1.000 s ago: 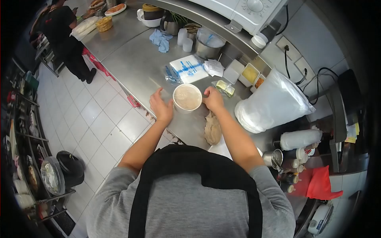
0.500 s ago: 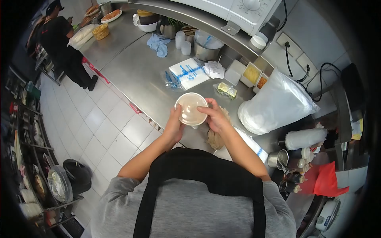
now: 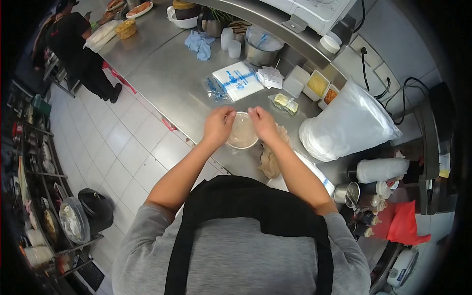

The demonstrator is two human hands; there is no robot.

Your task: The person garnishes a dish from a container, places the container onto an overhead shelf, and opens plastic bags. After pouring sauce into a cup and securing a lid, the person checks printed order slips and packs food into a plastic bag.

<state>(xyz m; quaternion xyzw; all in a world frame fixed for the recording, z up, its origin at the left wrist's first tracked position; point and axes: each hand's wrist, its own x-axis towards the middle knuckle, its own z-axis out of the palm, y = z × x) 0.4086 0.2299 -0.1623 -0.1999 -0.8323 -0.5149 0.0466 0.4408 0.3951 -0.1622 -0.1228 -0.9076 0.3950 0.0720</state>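
Observation:
A round white-rimmed container with a pale, translucent top stands on the steel counter. My left hand is at its far left rim, fingers curled in; what they pinch, if anything, is too small to name. At the far right rim is my right hand, its fingers also curled closed. A crumpled beige cloth lies just right of the container, beside my right wrist. Beyond the hands are a white and blue packet and a small yellowish packet.
A big plastic-wrapped bundle stands at the right, with bottles and a metal cup nearer. Small food tubs and a metal pot line the back. A person in black stands at the far left.
Both hands have moved from the container's sides to its far rim, and the thumbs no longer lie on its top. The view has shifted slightly.

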